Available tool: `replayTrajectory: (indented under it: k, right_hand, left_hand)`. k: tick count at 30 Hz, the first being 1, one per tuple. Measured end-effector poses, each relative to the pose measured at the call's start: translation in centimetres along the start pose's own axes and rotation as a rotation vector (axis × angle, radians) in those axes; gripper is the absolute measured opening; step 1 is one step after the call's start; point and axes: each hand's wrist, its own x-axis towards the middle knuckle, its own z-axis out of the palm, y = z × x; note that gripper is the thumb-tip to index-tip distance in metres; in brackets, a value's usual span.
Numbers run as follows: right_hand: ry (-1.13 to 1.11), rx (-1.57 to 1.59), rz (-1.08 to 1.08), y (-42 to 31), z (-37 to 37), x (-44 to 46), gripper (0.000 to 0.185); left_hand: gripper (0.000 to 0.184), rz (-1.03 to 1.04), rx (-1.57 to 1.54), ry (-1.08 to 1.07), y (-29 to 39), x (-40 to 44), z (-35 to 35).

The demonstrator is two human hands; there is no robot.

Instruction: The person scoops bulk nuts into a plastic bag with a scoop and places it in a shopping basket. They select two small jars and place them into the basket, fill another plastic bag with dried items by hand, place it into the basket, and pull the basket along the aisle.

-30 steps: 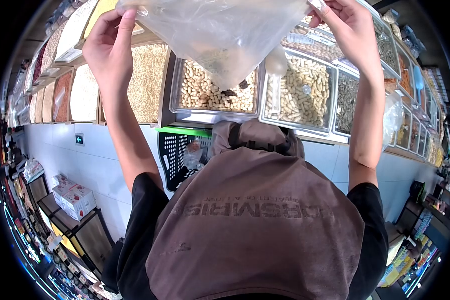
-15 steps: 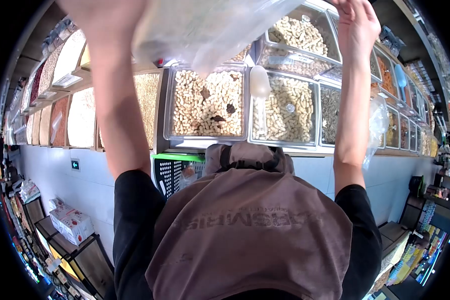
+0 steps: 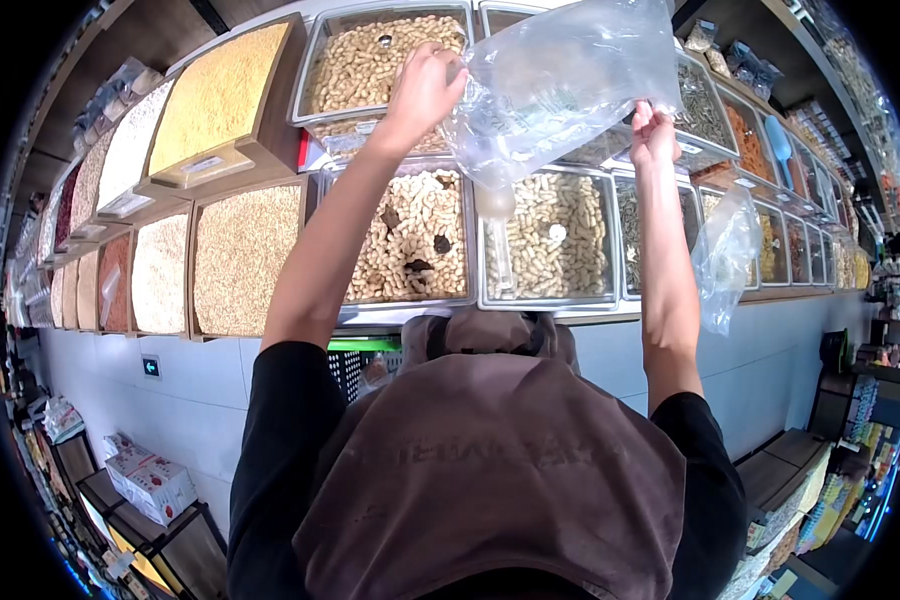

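A clear plastic bag [image 3: 570, 85] is stretched between my two hands above the bins. My left hand [image 3: 428, 95] is closed on its left edge, with the fingers pinched together. On the right, my right hand [image 3: 654, 138] pinches the bag's lower right corner. Below the bag lies a translucent scoop [image 3: 501, 250] on the lid of a peanut bin [image 3: 613, 240]. The bag partly covers the scoop's bowl. Beside it stands another peanut bin [image 3: 410, 303] with several dark spots among its peanuts. A lidded bin of peanuts [image 3: 385, 60] sits behind my left hand.
Grain bins [image 3: 245, 260] line the left, with a yellow grain bin [image 3: 215, 90] in the raised row. A second clear bag [image 3: 725, 255] hangs at the right front edge. A blue scoop [image 3: 779, 142] is farther right. A green-rimmed basket [image 3: 365, 345] stands below the counter.
The bag and my left hand have come lower and to the right. My right hand has moved down and left and now grips the bag's corner; earlier it was apart from the bag.
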Motion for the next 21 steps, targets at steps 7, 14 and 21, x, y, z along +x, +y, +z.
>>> replayTrajectory:
  k: [7, 14, 21]
  right_hand:
    - [-0.291, -0.101, 0.120, 0.0, 0.9, -1.5, 0.039]
    - [-0.500, -0.203, 0.336, 3.2, 5.7, -7.0, 0.023]
    - [-0.611, -0.223, 0.337, 6.4, 8.0, -7.5, 0.030]
  left_hand:
    - [0.051, -0.144, -0.009, -0.095, -5.7, 10.0, 1.2]
    - [0.036, 0.195, 0.290, 0.026, -2.7, 11.2, -0.4]
    - [0.052, 0.050, 0.363, -0.336, 7.9, 0.6, -1.9]
